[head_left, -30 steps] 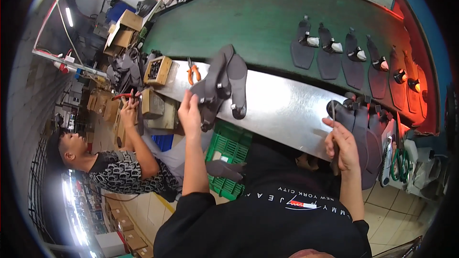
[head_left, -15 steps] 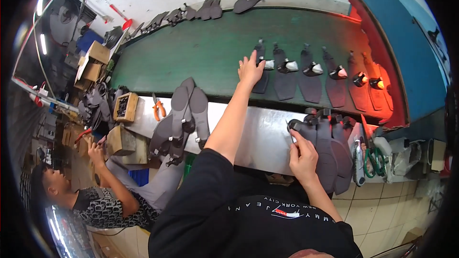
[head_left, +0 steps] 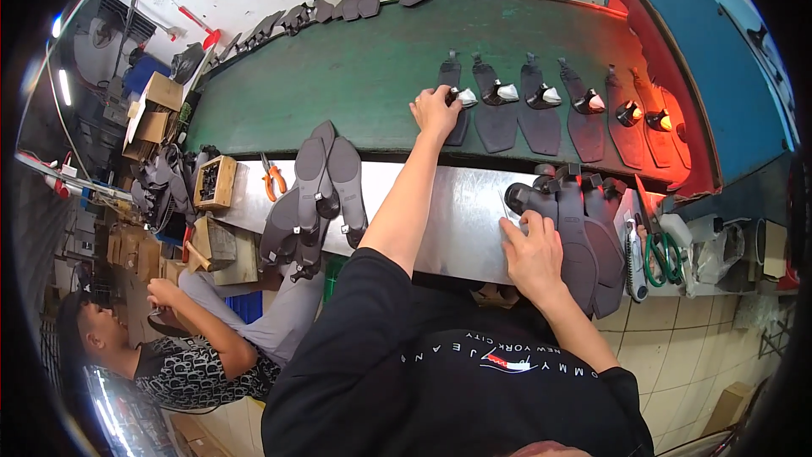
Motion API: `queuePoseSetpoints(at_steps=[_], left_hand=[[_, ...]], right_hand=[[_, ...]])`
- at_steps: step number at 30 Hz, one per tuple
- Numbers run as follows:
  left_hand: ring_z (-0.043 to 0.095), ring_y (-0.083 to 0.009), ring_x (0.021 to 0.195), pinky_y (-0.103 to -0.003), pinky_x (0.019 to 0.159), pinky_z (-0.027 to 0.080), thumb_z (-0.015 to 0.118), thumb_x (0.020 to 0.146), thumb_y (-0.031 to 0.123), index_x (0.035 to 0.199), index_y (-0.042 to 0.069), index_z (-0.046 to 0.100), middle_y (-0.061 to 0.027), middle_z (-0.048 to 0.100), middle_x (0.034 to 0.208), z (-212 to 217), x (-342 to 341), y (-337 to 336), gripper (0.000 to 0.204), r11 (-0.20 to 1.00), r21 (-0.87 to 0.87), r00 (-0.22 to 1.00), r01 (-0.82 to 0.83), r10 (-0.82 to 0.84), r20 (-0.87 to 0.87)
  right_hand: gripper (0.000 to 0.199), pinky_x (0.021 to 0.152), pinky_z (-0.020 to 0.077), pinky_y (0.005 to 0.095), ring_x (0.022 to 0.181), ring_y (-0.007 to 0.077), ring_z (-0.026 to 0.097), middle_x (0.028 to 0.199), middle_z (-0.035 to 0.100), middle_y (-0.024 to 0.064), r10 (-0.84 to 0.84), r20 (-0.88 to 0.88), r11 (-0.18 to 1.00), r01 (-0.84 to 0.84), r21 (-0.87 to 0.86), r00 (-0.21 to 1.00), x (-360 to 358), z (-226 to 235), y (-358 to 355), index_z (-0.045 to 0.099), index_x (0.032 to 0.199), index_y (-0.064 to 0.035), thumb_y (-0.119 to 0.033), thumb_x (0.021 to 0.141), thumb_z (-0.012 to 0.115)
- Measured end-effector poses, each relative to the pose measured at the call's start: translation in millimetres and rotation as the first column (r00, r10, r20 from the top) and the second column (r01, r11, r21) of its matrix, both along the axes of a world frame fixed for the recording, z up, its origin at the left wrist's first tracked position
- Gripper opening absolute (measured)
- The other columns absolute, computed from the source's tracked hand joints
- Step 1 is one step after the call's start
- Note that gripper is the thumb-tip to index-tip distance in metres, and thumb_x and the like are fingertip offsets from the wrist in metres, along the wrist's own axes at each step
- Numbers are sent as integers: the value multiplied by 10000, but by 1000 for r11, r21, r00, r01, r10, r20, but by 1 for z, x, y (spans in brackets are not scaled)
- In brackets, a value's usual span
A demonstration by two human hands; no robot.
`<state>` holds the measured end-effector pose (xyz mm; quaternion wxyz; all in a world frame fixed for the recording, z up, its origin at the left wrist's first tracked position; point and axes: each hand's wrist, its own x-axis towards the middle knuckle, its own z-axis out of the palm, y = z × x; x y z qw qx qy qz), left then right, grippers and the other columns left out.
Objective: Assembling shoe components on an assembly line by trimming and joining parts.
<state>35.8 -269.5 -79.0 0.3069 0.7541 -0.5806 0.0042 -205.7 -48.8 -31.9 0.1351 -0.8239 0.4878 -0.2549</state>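
Note:
My left hand (head_left: 435, 112) reaches over the green conveyor belt (head_left: 338, 59) and closes its fingers on the black heel (head_left: 454, 100) of the leftmost shoe sole (head_left: 458, 129) in a row. To its right lie several more dark soles (head_left: 496, 127), each with a heel with a silvery end resting across it. My right hand (head_left: 534, 256) hovers over the metal ledge with bent fingers, pinching a thin metal tool (head_left: 504, 210) that is mostly hidden. Right beside it is a pile of dark heeled soles (head_left: 584, 245).
More soles (head_left: 326, 178) lie on the metal ledge (head_left: 457, 237) near orange-handled pliers (head_left: 272, 179) and a wooden box (head_left: 215, 183). At right are green-handled scissors (head_left: 664, 258), a utility knife (head_left: 635, 262) and a red-lit blue machine (head_left: 702, 68). A co-worker (head_left: 194, 355) sits at left.
My left hand has gone from hovering with spread fingers to gripping the leftmost heel. My right hand has turned palm down a little. The co-worker's hands have lowered.

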Motion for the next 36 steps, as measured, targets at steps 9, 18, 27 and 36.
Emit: queuePoseSetpoints(at_steps=[9, 18, 27, 36], left_hand=[[607, -142, 846, -250, 742, 491, 687, 721, 4, 975, 3, 647, -103, 645, 1008, 84, -26, 83, 257, 871, -474, 496, 130, -471, -729], [605, -195, 1035, -338, 917, 480, 668, 771, -50, 1023, -6, 660, -162, 617, 1177, 98, -62, 242, 256, 808, -325, -217, 492, -247, -944], [614, -195, 999, -329, 879, 519, 639, 804, -37, 1098, -14, 617, -151, 622, 1136, 92, -55, 255, 296, 853, -305, -308, 422, -182, -934], [622, -182, 967, -292, 806, 539, 626, 778, -69, 1097, -22, 610, -182, 610, 1155, 91, -57, 257, 323, 820, -376, -256, 432, -289, -923]], right_hand=[[395, 797, 393, 400, 972, 292, 482, 1095, 509, 99, -26, -6, 1000, 26, 3, 1000, -5, 9, 13, 627, 1129, -127, -196, 746, 694], [516, 972, 418, 351, 1040, 200, 561, 1195, 554, 185, -190, 971, 728, -643, 239, 145, -20, 59, -27, 500, 1143, 39, -233, 764, 722], [430, 710, 361, 207, 800, 107, 418, 830, 429, 22, -76, 894, 866, -416, 279, 442, -37, 68, 3, 427, 855, -67, -71, 607, 779], [611, 782, 429, 248, 837, 172, 577, 913, 613, 94, -14, 712, 914, -280, 294, 702, -35, 78, 30, 547, 1230, 29, -52, 653, 730]])
